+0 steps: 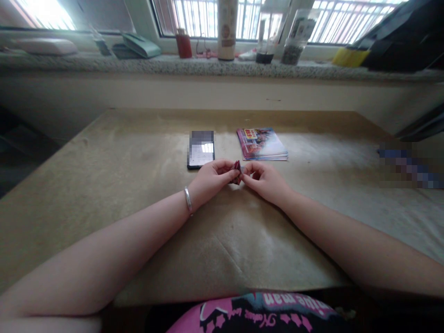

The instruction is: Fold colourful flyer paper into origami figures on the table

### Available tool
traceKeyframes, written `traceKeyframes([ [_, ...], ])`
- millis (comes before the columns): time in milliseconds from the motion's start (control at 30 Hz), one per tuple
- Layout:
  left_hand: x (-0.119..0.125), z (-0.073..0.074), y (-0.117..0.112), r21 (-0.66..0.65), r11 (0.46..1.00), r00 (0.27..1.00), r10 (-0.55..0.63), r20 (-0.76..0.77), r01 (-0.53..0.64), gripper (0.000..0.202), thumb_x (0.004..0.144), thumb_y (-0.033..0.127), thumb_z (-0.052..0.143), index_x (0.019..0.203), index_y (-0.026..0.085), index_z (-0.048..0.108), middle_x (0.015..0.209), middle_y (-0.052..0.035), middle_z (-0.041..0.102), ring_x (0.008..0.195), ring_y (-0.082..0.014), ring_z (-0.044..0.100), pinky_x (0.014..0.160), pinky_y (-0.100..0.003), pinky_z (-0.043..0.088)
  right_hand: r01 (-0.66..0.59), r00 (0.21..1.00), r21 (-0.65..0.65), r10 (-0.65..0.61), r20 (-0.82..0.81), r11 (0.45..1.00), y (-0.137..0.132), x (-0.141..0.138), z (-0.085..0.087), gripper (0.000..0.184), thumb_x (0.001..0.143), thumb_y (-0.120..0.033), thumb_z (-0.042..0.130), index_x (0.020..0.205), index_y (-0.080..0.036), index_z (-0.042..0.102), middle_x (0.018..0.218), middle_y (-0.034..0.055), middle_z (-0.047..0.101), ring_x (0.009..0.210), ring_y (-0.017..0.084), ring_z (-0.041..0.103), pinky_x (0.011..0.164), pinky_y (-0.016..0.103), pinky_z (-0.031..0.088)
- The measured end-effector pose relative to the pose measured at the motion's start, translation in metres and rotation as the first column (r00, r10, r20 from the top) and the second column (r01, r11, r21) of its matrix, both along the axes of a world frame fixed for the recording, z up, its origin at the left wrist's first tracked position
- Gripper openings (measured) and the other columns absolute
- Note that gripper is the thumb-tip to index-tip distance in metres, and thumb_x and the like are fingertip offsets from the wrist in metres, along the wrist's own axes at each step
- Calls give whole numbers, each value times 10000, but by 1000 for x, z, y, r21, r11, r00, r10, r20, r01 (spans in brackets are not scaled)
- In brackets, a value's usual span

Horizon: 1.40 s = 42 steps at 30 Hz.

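Dark-red scrap (237,165), silvery bracelet (188,200), tan tabletop (121,152), speckled grey sill (201,67)

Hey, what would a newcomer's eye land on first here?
Likely the left hand and right hand, meeting mid-picture at a small red item. Just beyond lie a phone on the left and a colorful stack of leaflets on the right. Farther back, a red container stands on the windowsill.

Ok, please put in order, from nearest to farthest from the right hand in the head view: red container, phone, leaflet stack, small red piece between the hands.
From the right hand:
1. Small red piece: directly at its left.
2. Leaflet stack: just beyond it.
3. Phone: farther to the left.
4. Red container: far back, on the windowsill.
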<state>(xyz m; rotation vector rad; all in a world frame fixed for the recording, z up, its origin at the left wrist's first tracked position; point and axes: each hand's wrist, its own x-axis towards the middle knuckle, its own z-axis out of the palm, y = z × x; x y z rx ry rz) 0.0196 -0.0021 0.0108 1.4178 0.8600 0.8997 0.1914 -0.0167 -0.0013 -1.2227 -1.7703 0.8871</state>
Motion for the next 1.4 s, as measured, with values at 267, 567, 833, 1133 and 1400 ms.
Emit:
traceKeyframes([
  [267, 1, 0, -3, 13, 1000, 1000, -13, 10, 13, 168, 736, 249, 658, 807, 115, 586, 637, 9, 631, 586, -80, 578, 588, -191, 447, 48, 998, 72, -44, -51, 996, 2, 1, -2, 123, 758, -309, 599, 771, -186, 599, 663, -5, 615, 585, 114, 526, 530, 249, 384],
  [567, 3, -1, -4, 19, 1000, 1000, 12, 16, -12, 194, 742, 289, 656, 726, 128, 549, 561, 26, 578, 493, -65, 522, 492, -176, 412, 50, 998, 115, -53, 22, 992, -5, -2, 3, 104, 793, -276, 568, 741, -188, 584, 666, -11, 582, 592, 109, 497, 547, 248, 383],
  [833, 3, -2, -2, 34, 999, 1000, 21, 5, -21, 175, 726, 272, 650, 729, 135, 541, 548, 42, 552, 478, -57, 507, 471, -167, 401, 22, 999, 107, -19, -26, 994, -3, -1, 1, 79, 801, -257, 562, 749, -198, 557, 685, -18, 560, 616, 113, 501, 567, 246, 396],
  [1133, 4, -3, -2, 49, 998, 999, 44, 5, -44, 198, 705, 296, 667, 730, 138, 551, 529, 43, 541, 467, -59, 496, 454, -167, 378, 18, 999, 111, -14, -33, 994, -5, -3, 2, 74, 792, -243, 565, 735, -197, 558, 690, -18, 561, 626, 114, 507, 580, 248, 405],
  [1400, 4, -2, -2, 39, 999, 999, 36, 14, -36, 162, 712, 254, 642, 703, 142, 525, 511, 62, 498, 442, -47, 460, 436, -164, 360, 34, 998, 153, -42, 52, 988, -10, -6, 8, 65, 784, -231, 560, 725, -204, 550, 690, -15, 558, 610, 115, 496, 520, 237, 377],
])
